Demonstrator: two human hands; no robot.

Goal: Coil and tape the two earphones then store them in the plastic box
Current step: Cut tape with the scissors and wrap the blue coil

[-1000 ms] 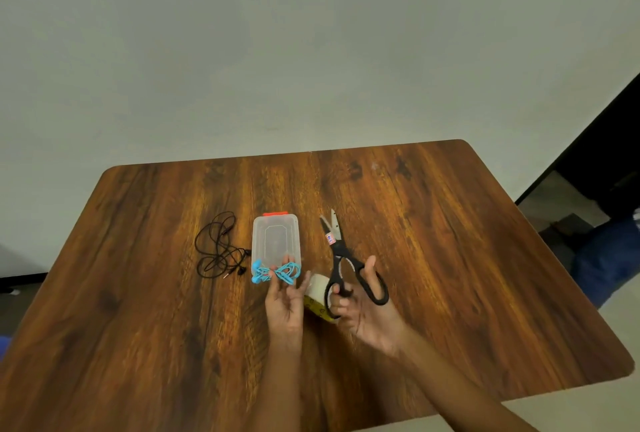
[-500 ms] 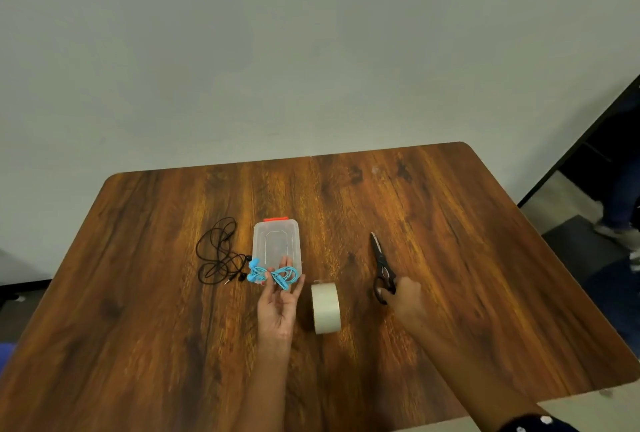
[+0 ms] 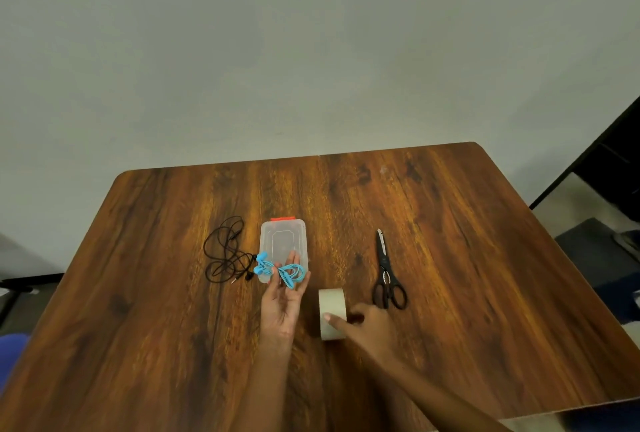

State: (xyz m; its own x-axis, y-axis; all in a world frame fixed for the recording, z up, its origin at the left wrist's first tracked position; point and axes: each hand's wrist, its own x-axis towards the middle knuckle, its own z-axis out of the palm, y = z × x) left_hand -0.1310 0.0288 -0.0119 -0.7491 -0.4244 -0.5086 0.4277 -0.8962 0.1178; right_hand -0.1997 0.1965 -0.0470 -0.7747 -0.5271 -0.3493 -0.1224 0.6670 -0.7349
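Note:
My left hand (image 3: 281,300) is raised palm-up over the wooden table (image 3: 467,258) and pinches the coiled blue earphones (image 3: 282,272) at its fingertips. Just beyond the coil lies the clear plastic box (image 3: 283,241), lid on, with a red latch at its far end. The black earphones (image 3: 225,253) lie loose and uncoiled to the left of the box. A beige tape roll (image 3: 331,303) stands on its edge to the right of my left hand. My right hand (image 3: 369,327) grips the roll, thumb across its near side and fingers at its right side.
Black-handled scissors (image 3: 386,275) lie closed on the table, to the right of the tape roll, blades pointing away from me. A grey wall rises behind the table. To the right of the table there is dark furniture and floor.
My right hand laid the scissors down on the right, then came back left to the tape roll, which now stands on the table. My left hand kept the blue coil.

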